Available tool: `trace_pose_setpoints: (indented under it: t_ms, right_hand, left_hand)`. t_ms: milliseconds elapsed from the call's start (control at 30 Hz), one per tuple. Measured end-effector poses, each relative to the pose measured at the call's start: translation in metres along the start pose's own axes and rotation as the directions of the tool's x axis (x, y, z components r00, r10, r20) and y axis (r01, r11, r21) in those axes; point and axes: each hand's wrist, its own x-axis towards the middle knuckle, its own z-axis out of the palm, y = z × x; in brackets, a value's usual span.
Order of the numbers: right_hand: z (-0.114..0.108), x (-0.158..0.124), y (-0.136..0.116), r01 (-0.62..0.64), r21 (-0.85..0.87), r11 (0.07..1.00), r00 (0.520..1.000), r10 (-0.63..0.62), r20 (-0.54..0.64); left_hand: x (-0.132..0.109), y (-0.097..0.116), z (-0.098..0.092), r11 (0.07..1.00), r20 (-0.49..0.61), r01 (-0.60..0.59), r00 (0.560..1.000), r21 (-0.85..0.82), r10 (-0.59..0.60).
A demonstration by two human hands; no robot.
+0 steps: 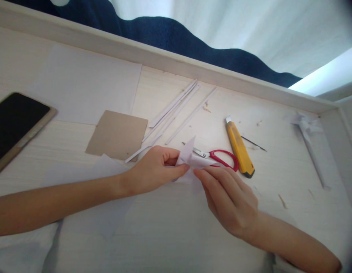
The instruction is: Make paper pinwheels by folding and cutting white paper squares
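Note:
A small folded piece of white paper with a pointed upper corner is between my two hands. My left hand is closed on its left side, thumb pressed against the paper. On the other side my right hand pinches at its lower edge with thumb and fingertips; the exact grip is partly hidden. Just behind the paper lie scissors with red handles, their blades partly covered. A yellow utility knife rests to the right of them, beside a thin dark rod.
Thin white paper strips lie beyond my left hand. A brown cardboard square overlaps a white sheet. At far left is a phone. A rolled paper stick lies at right. A raised ledge borders the table's back.

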Motion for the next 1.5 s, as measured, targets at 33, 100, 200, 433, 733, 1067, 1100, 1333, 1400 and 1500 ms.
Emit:
trace_pose_setpoints:
  t_ms: [33, 100, 200, 433, 733, 1067, 1100, 1333, 1400, 1500]
  right_hand:
    - [0.0002, 0.0001, 0.0003, 0.001, 0.001, 1.000, 1.000, -0.001, -0.009]
    - [0.0006, 0.0001, 0.0009, 0.010, 0.011, 1.000, 0.999, -0.010, -0.032]
    - [0.0009, 0.0002, 0.0014, 0.018, 0.034, 0.999, 0.998, -0.016, -0.057]
    - [0.0009, 0.0004, 0.0022, -0.031, 0.090, 0.995, 0.994, 0.040, -0.097]
    - [0.0035, 0.0012, 0.0043, -0.014, 0.036, 0.999, 0.995, 0.018, -0.099]
    - [0.0044, -0.0009, 0.0040, 0.081, -0.081, 0.993, 0.990, -0.090, -0.113]
    - [0.0044, -0.0007, 0.0037, 0.089, -0.081, 0.993, 0.988, -0.098, -0.116]
    - [0.0045, -0.0018, 0.0020, 0.102, -0.078, 0.992, 0.991, -0.108, -0.079]
    - [0.0049, -0.0018, 0.0023, 0.111, -0.075, 0.991, 0.990, -0.117, -0.082]
    - [0.0048, -0.0004, 0.0022, 0.132, -0.069, 0.989, 0.987, -0.137, -0.082]
  left_hand:
    - [0.0002, -0.0003, -0.0002, 1.000, 0.005, 0.000, 1.000, 0.003, 0.000]
    - [0.0005, -0.0008, -0.0006, 1.000, 0.018, 0.000, 1.000, 0.000, 0.000]
    - [0.0008, -0.0026, -0.0011, 1.000, 0.023, 0.003, 1.000, -0.015, -0.002]
    - [0.0023, -0.0076, -0.0019, 0.997, 0.054, 0.008, 0.999, -0.074, -0.004]
    - [0.0016, -0.0021, -0.0029, 0.996, 0.065, 0.047, 0.997, -0.074, -0.042]
    - [0.0025, -0.0081, -0.0027, 0.999, 0.038, -0.036, 0.999, -0.034, 0.037]
    - [0.0024, -0.0076, -0.0028, 0.999, 0.040, -0.042, 0.998, -0.031, 0.043]
    - [0.0014, -0.0052, -0.0017, 1.000, 0.030, -0.017, 0.999, -0.022, 0.018]
    - [0.0015, -0.0059, -0.0014, 0.999, 0.029, -0.023, 0.999, -0.029, 0.024]
    - [0.0021, -0.0067, -0.0013, 1.000, 0.030, -0.021, 0.999, -0.018, 0.021]
